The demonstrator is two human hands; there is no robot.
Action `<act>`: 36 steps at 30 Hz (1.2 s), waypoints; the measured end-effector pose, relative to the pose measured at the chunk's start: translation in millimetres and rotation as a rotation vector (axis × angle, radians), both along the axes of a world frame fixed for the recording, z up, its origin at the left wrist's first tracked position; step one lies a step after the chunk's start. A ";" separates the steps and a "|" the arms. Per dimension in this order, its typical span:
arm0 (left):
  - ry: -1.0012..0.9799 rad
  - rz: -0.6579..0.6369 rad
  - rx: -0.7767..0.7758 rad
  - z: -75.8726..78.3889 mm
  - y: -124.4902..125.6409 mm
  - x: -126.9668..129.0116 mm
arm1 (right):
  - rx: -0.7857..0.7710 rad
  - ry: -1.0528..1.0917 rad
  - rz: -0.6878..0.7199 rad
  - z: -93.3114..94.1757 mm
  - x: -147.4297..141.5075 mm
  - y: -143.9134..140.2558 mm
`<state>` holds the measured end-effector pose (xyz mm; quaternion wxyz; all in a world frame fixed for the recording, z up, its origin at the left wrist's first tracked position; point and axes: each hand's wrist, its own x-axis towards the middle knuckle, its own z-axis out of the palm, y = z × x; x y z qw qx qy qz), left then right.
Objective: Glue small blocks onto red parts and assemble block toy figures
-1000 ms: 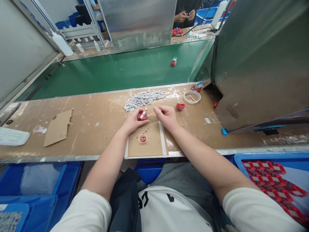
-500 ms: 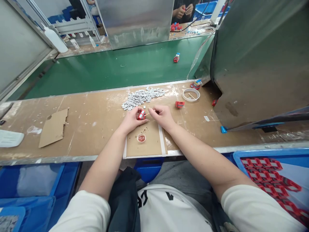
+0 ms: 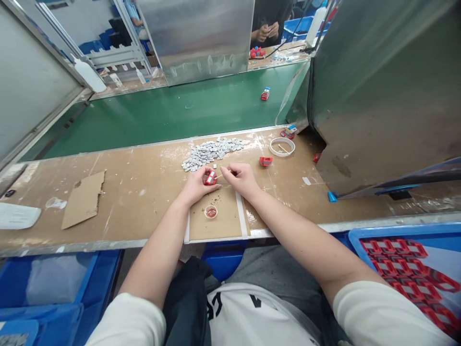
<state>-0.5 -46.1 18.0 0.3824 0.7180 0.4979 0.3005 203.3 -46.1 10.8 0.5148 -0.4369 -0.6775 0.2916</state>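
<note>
My left hand (image 3: 196,185) grips a small red plastic part (image 3: 210,178) just above the brown worktop (image 3: 144,192). My right hand (image 3: 240,179) pinches a thin wooden stick (image 3: 220,175) whose tip points at the red part. Right behind both hands lies a heap of several small grey pieces (image 3: 209,151). A small round cap with reddish liquid (image 3: 211,211) sits on a taped cardboard mat (image 3: 226,221) just in front of my hands.
Another red part (image 3: 265,161) and a white ring dish (image 3: 282,146) lie to the right. A cardboard scrap (image 3: 83,199) lies left. Behind runs a green conveyor belt (image 3: 173,110) carrying a red-blue part (image 3: 265,93). A metal housing (image 3: 378,86) stands at right. Another person's hands (image 3: 264,32) work opposite.
My hands stay together on the red part and the stick, with the stick tip closer to the part. The view has shifted slightly; the part on the belt has moved a little right.
</note>
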 end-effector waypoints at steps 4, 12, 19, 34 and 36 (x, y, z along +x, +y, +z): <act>-0.077 0.013 -0.013 -0.2 -0.5 0.6 | 0.015 0.016 0.273 7.3 4.4 -12.5; -0.243 0.168 0.050 -13.6 8.9 -5.7 | -0.069 -0.435 0.530 3.2 -4.9 -19.2; -0.309 0.255 0.150 -13.2 12.7 -12.2 | -0.179 -0.677 -0.054 7.1 -19.4 34.6; -0.268 0.220 0.167 -2.5 5.1 -13.4 | -0.235 0.029 0.097 -16.5 -7.7 41.9; -0.272 0.220 0.165 -3.2 5.3 -13.7 | -0.288 0.193 0.162 -15.0 -7.8 41.0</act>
